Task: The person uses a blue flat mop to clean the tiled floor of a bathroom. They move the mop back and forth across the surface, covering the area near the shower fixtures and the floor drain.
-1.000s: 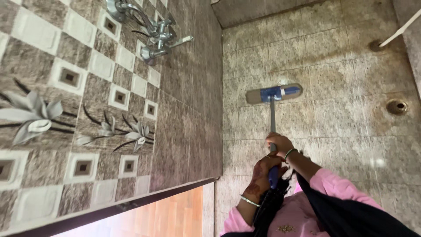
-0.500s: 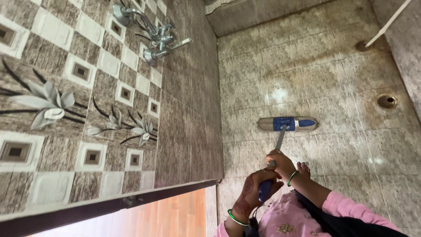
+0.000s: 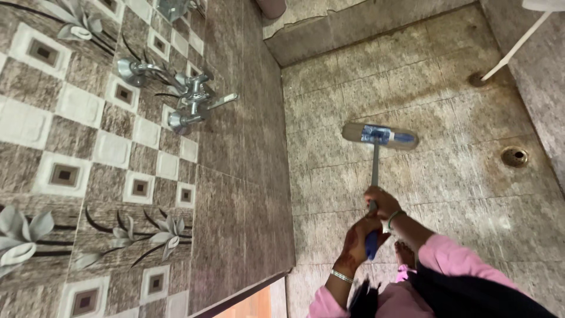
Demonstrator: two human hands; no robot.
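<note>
**Both hands on a mop in a tiled bathroom**

The right hand [image 3: 381,203] is wrapped around the mop [image 3: 375,171] handle higher up; the left hand [image 3: 359,238] is clamped on its blue grip below. The flat mop head rests on the stained floor [image 3: 459,176], near a round drain [image 3: 514,156], with taps [image 3: 191,100] on the patterned wall.

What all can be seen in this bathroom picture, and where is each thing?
mop: one, blue and grey flat head on a grey pole with a blue grip, on the floor mid-frame.
taps: one cluster, silver, on the wall at left.
wall tiles: many, brown and cream with flower patterns, left side.
floor: one, beige tiled, stained, right side.
drain: one, round metal, far right of the floor.
white pipe: one, top right corner.
left hand: one, on the blue grip.
right hand: one, higher on the pole.
</note>
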